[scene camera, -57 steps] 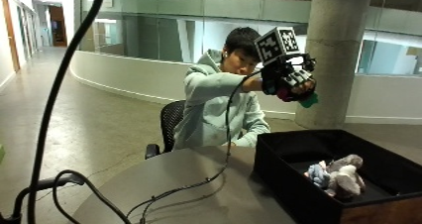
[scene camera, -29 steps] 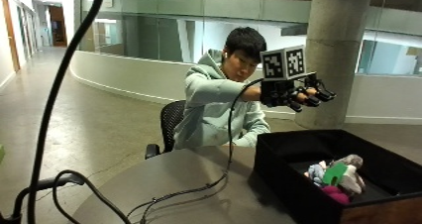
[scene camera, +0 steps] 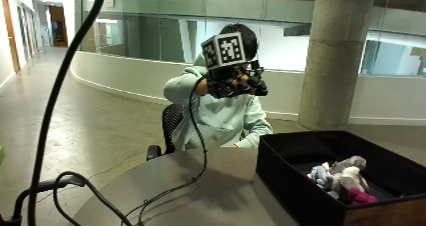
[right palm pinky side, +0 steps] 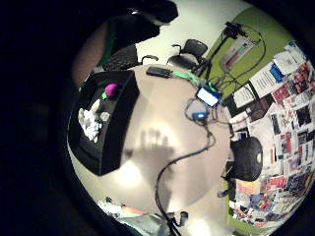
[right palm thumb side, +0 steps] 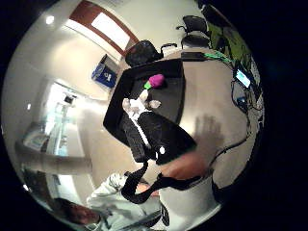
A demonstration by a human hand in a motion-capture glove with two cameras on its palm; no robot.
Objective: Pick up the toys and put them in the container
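In the outside view my gloved right hand is raised in front of the person's face, above the round table and left of the black container. Its fingers are spread and hold nothing; the hand's shadow on the table shows splayed fingers. In the container lie a white and grey plush toy and a magenta toy. The palm views look down on the same container, with the magenta toy beside the white plush.
A black cable runs from the hand across the table. At the table's far side lie a phone with a lit screen, a small blue item and a dark flat device. Office chairs stand beyond.
One second ago the hand held a magenta and green toy over the container. It let go, the toy dropped in, and the empty hand has swung left, away from the container.
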